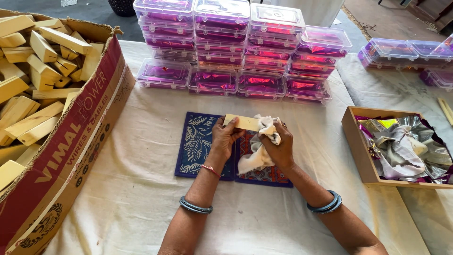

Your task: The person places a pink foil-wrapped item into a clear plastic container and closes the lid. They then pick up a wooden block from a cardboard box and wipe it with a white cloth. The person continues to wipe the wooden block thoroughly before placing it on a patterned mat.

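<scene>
My left hand point(225, 137) grips the left end of a pale wooden block point(241, 123), held level above the table. My right hand point(278, 147) holds a crumpled white cloth point(260, 144) bunched around the block's right end, with part of the cloth hanging below. Both hands hover over two patterned mats: a dark blue one with white leaf print point(196, 144) and a red and blue one point(264, 174) partly hidden under my hands.
A large cardboard box point(71, 141) full of several pale wooden blocks point(37, 71) stands at left. Stacks of clear plastic boxes with purple foil point(240, 47) line the back, more at far right point(406, 52). A wooden tray point(361, 156) of crumpled foil sheets sits right.
</scene>
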